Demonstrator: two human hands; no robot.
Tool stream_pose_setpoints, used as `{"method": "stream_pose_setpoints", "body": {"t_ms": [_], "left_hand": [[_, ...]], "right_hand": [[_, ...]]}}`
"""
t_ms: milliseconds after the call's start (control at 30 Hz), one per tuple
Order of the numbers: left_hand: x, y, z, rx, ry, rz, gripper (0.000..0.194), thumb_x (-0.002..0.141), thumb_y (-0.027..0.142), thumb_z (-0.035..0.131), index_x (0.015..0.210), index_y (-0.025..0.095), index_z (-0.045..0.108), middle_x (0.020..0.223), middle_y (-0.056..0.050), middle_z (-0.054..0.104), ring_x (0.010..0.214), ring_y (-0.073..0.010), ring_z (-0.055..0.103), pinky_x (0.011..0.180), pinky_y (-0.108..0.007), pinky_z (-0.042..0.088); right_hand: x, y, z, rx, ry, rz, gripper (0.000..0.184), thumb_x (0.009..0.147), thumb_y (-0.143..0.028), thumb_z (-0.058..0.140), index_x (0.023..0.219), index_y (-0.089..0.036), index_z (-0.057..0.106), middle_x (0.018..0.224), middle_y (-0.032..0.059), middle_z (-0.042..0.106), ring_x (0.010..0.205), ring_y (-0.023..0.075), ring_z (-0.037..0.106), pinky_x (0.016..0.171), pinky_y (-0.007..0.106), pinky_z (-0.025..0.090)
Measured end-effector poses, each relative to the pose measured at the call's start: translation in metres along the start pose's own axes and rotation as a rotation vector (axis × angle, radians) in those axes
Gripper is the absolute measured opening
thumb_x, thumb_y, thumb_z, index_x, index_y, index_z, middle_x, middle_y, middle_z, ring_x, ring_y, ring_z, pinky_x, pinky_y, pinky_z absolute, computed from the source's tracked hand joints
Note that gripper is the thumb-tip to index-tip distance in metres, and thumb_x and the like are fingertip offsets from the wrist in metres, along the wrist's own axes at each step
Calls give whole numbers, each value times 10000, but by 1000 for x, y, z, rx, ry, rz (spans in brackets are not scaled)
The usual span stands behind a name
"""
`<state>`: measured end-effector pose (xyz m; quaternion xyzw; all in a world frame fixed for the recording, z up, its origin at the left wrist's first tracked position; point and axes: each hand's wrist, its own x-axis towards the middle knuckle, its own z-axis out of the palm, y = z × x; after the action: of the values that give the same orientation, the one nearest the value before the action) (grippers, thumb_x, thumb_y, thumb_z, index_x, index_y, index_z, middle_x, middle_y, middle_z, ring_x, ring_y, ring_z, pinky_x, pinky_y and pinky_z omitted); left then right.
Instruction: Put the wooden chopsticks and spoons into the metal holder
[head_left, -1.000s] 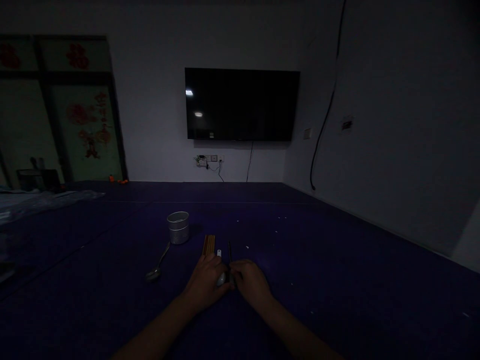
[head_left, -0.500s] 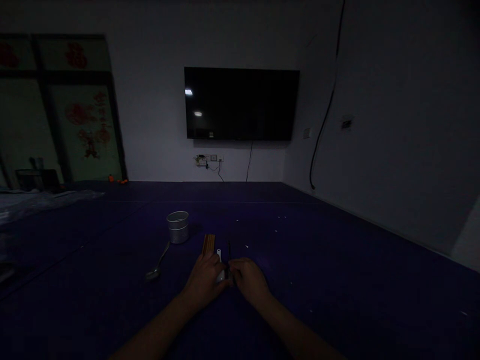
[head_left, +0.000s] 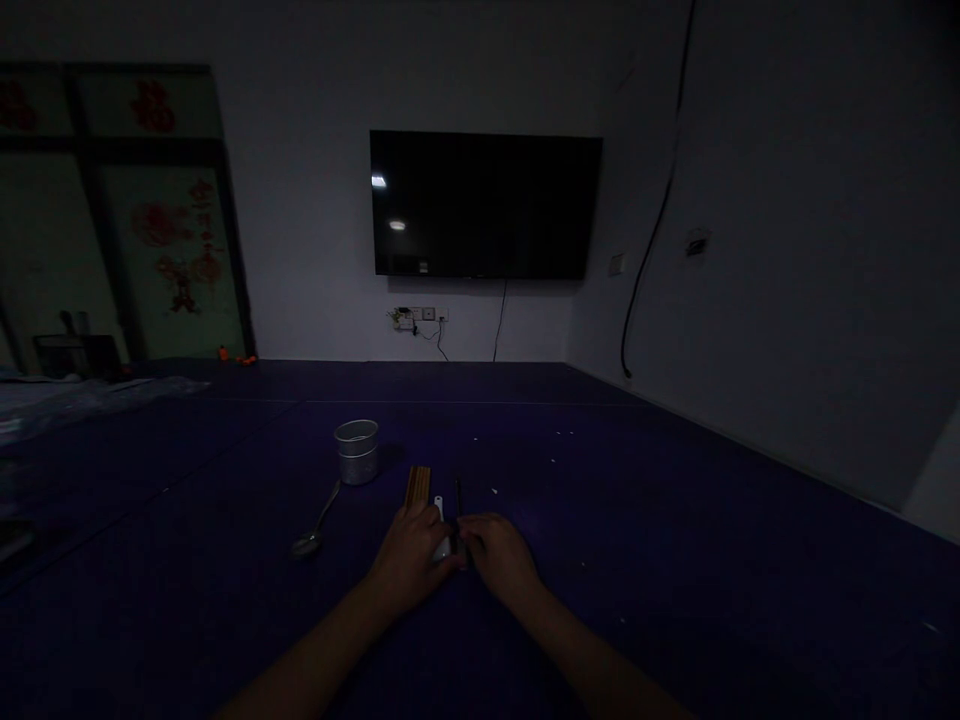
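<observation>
My left hand [head_left: 409,548] bends over a bundle of brown chopsticks [head_left: 418,484] and a white spoon [head_left: 439,502] lying side by side on the dark blue surface. Its fingers are curled, and the thumb reaches right to the foot of a dark slim utensil [head_left: 459,492]. From the other side my right hand [head_left: 496,556] pinches this utensil, whose kind is too dim to tell. Left of the hands stands a silver metal cup [head_left: 357,455], upright. A metal spoon [head_left: 307,543] lies in front of it, handle towards the cup.
The dark blue surface [head_left: 675,580] runs back to the wall, with small white scraps [head_left: 494,491] scattered on it. Clear plastic sheeting [head_left: 112,400] lies at the left. A television [head_left: 484,205] hangs on the far wall, and a black cable [head_left: 654,235] hangs at the right.
The view has shifted very slightly. Both hands stay almost where they were, on the same things.
</observation>
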<state>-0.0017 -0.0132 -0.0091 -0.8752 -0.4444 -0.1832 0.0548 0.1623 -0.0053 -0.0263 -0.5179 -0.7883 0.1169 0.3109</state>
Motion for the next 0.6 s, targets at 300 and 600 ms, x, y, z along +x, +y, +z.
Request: {"method": "stream_pose_setpoints", "body": {"t_ms": [300, 600], "left_hand": [[-2, -3, -17, 61, 90, -40, 270, 873, 419, 500, 936, 205, 653, 965, -71, 641, 968, -233, 541, 821, -362, 400], [-6, -46, -49, 351, -24, -554, 303, 888, 250, 406, 876, 116, 678, 833, -139, 669, 835, -243, 647, 708, -324, 462]], "right_hand": [[-2, -8, -10, -94, 31, 113, 343, 911, -171, 380, 996, -209, 710, 1021, 60, 717, 953, 176, 650, 822, 238, 435], [-5, -11, -16, -324, 20, 250, 325, 913, -203, 403, 1028, -226, 706, 1006, 94, 717, 928, 214, 666, 731, 268, 461]]}}
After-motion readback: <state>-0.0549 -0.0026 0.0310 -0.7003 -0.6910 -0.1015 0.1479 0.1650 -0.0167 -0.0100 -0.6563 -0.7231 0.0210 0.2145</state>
